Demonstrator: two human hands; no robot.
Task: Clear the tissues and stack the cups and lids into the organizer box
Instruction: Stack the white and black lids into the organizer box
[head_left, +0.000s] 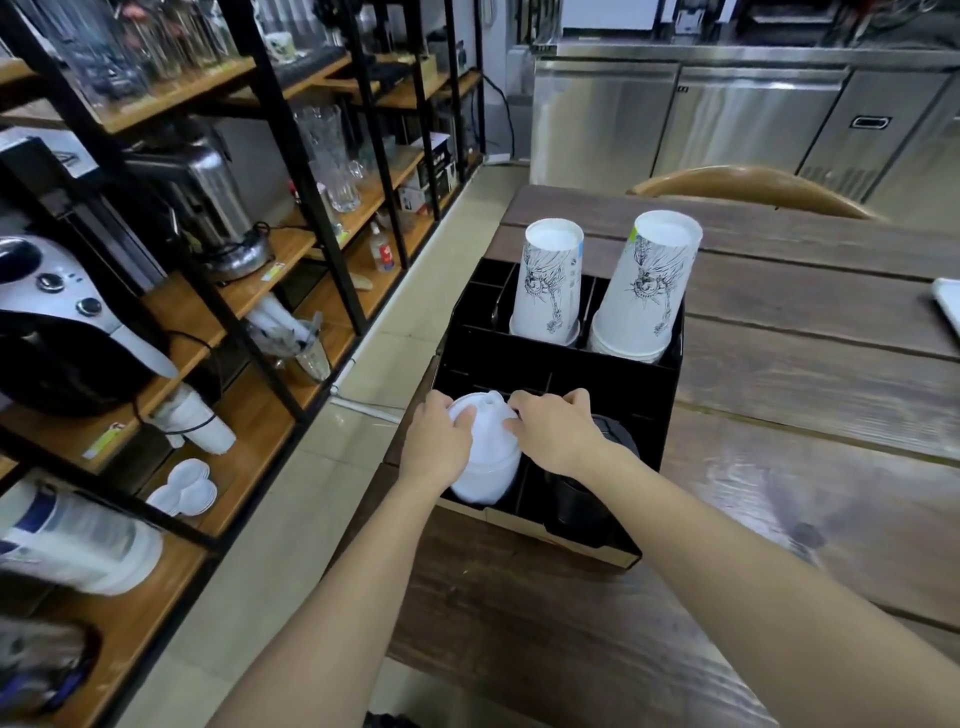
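Observation:
A black organizer box (670, 395) stands on the wooden table's left edge. In its two far compartments stand upside-down stacks of white printed paper cups: a narrow stack (548, 283) on the left and a wider stack (647, 288) on the right. A stack of white lids (488, 457) fills the near left compartment. My left hand (439, 441) grips that stack's left side and my right hand (558, 428) presses its top right. Black lids (582, 499) sit in the near right compartment, partly hidden under my right forearm. No tissues are visible.
The wooden table (779, 467) stretches right, with a white object (948, 306) at its right edge and a wooden chair back (748, 189) behind. Black metal shelving (208, 322) with appliances, glassware and cups lines the left. Steel cabinets (727, 119) stand at the back.

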